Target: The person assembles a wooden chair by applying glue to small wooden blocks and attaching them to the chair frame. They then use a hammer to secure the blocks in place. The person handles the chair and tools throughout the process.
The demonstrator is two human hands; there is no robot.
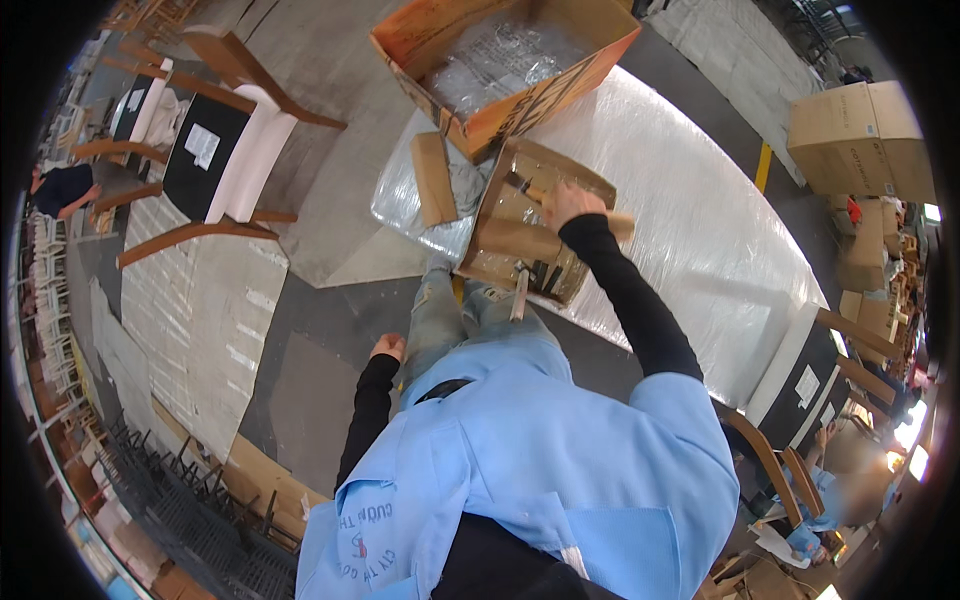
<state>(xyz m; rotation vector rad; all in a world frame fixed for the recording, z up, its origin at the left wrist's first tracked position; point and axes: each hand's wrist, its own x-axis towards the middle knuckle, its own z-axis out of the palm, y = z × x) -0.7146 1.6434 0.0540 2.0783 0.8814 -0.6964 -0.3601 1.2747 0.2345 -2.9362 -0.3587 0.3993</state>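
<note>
An open shallow cardboard box (pixel 590 180) holding tools lies in front of me on plastic-wrapped goods. My right hand (pixel 574 203) is inside it, its fingers closed around a wooden-handled tool (pixel 534 191) with a dark end; the grip hides part of the tool. Across the box's near edge leans a hammer (pixel 520 292), its metal head inside and its pale handle pointing toward me. Beside the hammer lie small dark pieces that I cannot make out. My left hand (pixel 388 347) hangs beside my left leg, fingers curled in, with nothing seen in it.
Beyond the tool box stands a large carton (pixel 550 95) with clear plastic wrap inside. A cardboard piece (pixel 433 180) lies left of the tools. Wooden armchairs (pixel 215 150) stand at left. Stacked cartons (pixel 850 140) are at right. Another person (pixel 825 490) is at lower right.
</note>
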